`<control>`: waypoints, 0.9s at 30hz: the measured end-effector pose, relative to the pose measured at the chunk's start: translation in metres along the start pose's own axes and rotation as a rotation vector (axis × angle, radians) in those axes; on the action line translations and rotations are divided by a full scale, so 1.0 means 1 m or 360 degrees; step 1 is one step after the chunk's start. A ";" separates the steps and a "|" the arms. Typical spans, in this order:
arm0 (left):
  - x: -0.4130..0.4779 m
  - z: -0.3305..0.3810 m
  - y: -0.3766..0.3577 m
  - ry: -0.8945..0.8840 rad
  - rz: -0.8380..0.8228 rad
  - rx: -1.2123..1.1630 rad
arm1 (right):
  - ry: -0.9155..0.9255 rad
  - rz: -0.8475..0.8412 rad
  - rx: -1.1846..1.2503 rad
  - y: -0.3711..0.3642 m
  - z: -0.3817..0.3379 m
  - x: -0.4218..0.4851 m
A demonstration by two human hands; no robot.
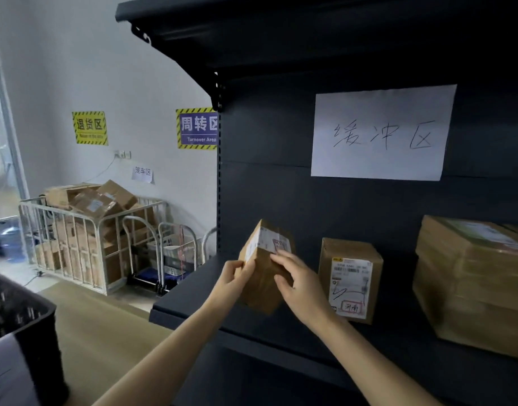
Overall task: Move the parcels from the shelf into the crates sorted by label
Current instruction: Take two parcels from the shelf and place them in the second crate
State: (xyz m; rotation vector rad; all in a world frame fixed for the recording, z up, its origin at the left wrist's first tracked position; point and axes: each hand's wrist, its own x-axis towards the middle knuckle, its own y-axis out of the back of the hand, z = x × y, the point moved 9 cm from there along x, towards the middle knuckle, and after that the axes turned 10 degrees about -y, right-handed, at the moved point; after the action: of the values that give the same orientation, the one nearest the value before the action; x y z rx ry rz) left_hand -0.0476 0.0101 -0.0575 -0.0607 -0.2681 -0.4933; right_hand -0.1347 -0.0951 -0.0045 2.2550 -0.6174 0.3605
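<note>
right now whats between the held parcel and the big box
One upright labelled parcel stands on the shelf between the held parcel and the big box, in the head view.

Both bare arms reach forward and up, close together. The left hand (233, 279) pinches the left edge of a small brown cardboard box (262, 294). The right hand (300, 285) holds the box's right side, fingers bent round it.

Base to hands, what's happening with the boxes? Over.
Left hand and right hand grip small parcel, tilted, at shelf's left end. Medium parcel and large parcel stand alongside. Nothing blocking.
</note>
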 end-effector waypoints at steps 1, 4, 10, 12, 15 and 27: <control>0.001 -0.008 0.000 0.0040 -0.0031 -0.0004 | -0.0021 -0.0003 -0.0036 -0.006 0.003 0.000; 0.004 -0.033 -0.005 0.0205 -0.0101 -0.0067 | -0.0066 -0.0008 -0.0163 -0.017 0.013 0.001; 0.005 -0.058 -0.008 0.0311 -0.0143 -0.0120 | -0.0078 -0.0028 -0.0298 -0.029 0.025 0.000; 0.007 -0.062 -0.004 0.0329 -0.0120 -0.0112 | -0.0089 -0.0012 -0.0270 -0.028 0.026 0.000; 0.014 -0.069 0.010 0.0321 -0.0074 -0.0055 | -0.0122 0.0071 -0.0234 -0.015 0.034 -0.007; 0.032 -0.051 0.002 0.0286 -0.0042 0.0110 | -0.0552 0.0660 -0.0187 0.097 0.132 -0.057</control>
State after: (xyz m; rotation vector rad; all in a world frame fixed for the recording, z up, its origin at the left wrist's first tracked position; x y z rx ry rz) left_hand -0.0075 -0.0088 -0.0985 0.0544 -0.1096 -0.5122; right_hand -0.2256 -0.2320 -0.0597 2.0818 -1.2619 0.1247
